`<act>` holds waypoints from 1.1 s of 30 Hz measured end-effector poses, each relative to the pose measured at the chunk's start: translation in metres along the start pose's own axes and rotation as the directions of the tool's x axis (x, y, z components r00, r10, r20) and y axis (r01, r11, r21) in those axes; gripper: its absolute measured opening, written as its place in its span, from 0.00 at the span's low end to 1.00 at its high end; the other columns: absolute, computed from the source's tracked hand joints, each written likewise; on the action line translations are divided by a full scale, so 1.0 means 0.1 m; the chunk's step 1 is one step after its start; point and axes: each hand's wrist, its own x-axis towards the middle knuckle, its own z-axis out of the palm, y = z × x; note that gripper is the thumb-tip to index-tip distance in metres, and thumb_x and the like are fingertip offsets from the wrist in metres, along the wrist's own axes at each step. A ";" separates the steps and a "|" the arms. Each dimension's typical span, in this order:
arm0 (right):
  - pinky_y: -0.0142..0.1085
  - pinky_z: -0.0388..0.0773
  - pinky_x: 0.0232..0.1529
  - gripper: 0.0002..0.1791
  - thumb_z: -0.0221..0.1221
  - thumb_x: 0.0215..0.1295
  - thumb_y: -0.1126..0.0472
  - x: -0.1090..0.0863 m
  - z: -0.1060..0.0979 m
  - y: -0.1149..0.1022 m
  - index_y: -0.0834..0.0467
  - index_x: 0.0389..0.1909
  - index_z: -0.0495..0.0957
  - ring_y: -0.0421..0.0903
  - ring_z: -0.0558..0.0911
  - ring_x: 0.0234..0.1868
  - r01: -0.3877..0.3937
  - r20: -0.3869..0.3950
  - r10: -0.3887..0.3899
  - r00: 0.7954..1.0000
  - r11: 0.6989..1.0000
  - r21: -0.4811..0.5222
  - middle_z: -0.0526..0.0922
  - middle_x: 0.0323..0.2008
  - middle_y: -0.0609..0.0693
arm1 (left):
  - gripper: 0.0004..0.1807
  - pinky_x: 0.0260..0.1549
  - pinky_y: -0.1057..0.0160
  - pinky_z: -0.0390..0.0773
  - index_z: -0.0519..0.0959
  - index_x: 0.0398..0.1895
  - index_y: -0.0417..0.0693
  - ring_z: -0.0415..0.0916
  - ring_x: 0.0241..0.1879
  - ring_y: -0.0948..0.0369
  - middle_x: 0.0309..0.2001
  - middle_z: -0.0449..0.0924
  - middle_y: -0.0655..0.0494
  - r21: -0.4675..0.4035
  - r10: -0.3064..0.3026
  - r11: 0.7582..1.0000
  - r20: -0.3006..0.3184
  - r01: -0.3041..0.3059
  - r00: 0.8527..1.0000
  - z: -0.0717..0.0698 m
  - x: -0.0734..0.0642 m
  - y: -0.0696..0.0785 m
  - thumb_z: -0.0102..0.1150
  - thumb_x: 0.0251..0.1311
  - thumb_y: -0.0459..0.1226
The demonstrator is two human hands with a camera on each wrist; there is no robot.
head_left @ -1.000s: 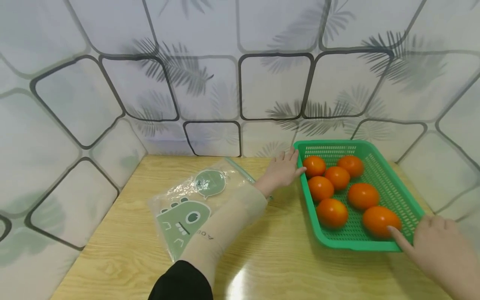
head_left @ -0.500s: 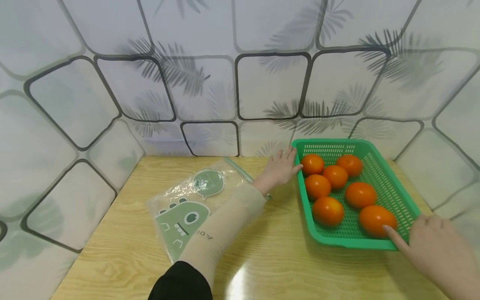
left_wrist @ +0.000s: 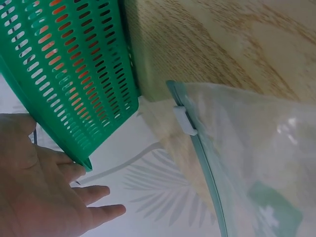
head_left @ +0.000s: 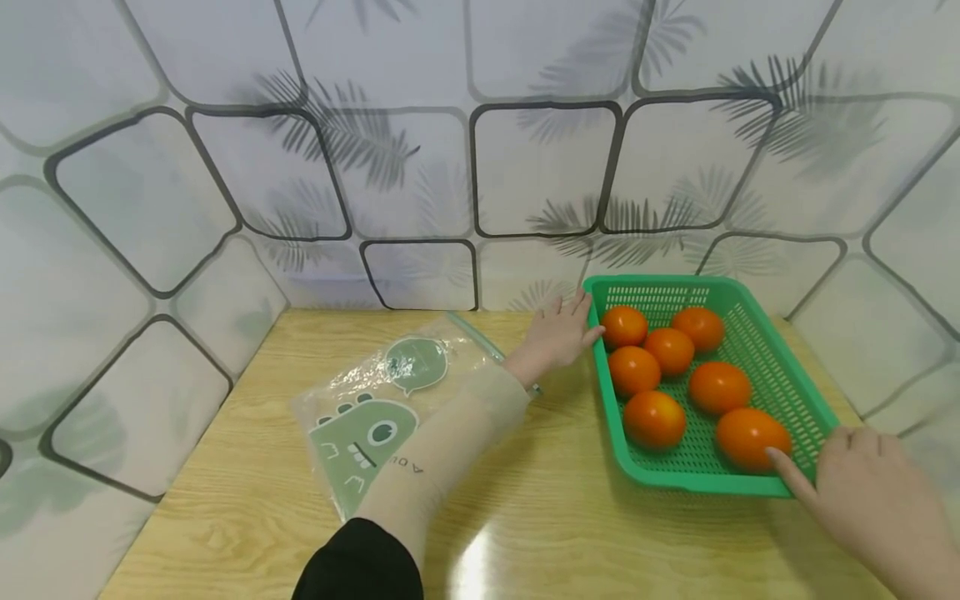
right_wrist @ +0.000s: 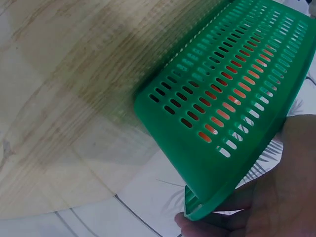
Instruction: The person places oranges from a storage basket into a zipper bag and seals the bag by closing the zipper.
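Note:
A green perforated plastic basket [head_left: 697,483] stands on the right of the table, holding several smooth orange-red tomatoes [head_left: 718,388]. At its far left corner, my left hand [head_left: 558,333] touches the rim with fingers spread and fairly straight. The left wrist view shows those fingers [left_wrist: 98,194] reaching past the rim. My right hand [head_left: 877,492] grips the near right corner, thumb over the rim on the inner side beside a tomato. In the right wrist view, its fingers [right_wrist: 217,222] curl under the rim from outside.
Flat on the table [head_left: 247,467], left of the basket, lies a clear zip bag [head_left: 367,450] with a green cartoon print, partly under my left forearm. A patterned wall covering [head_left: 420,175] rises behind the table and at both sides.
The head view has shifted slightly, and basket and tomatoes appear a little farther left. Both hands keep their places on the rim.

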 end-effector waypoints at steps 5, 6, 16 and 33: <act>0.54 0.74 0.34 0.42 0.53 0.77 0.33 0.02 -0.06 0.00 0.70 0.20 0.68 0.55 0.71 0.25 0.028 0.037 -0.027 0.999 0.999 -0.018 0.69 0.21 0.61 | 0.38 0.83 0.41 0.54 0.43 0.88 0.55 0.45 0.87 0.46 0.88 0.42 0.58 0.043 0.008 0.999 -0.003 -0.007 1.000 0.00 0.00 -0.01 0.30 0.84 0.59; 0.55 0.75 0.35 0.42 0.53 0.77 0.34 0.02 -0.07 0.01 0.69 0.20 0.68 0.55 0.71 0.25 0.028 0.051 -0.027 0.998 0.999 -0.019 0.69 0.21 0.61 | 0.38 0.82 0.40 0.54 0.44 0.88 0.55 0.45 0.87 0.46 0.88 0.42 0.56 0.051 0.013 0.999 -0.005 -0.012 1.000 0.00 0.00 -0.01 0.31 0.84 0.59; 0.54 0.79 0.29 0.39 0.57 0.75 0.34 0.12 -0.17 0.10 0.68 0.22 0.72 0.58 0.76 0.27 0.050 0.121 -0.044 0.992 0.998 -0.045 0.74 0.23 0.61 | 0.40 0.83 0.38 0.50 0.48 0.88 0.62 0.40 0.86 0.40 0.87 0.41 0.42 0.132 0.052 0.990 -0.003 -0.051 0.999 -0.05 -0.04 -0.18 0.34 0.80 0.64; 0.74 0.73 0.51 0.50 0.63 0.67 0.30 0.39 -0.30 0.05 0.72 0.65 0.67 0.80 0.75 0.53 0.124 -0.100 -0.124 0.987 0.992 -0.001 0.72 0.57 0.82 | 0.40 0.84 0.40 0.48 0.56 0.86 0.58 0.44 0.86 0.42 0.87 0.45 0.43 0.202 0.116 0.974 -0.041 -0.105 0.992 -0.19 -0.30 -0.49 0.37 0.79 0.65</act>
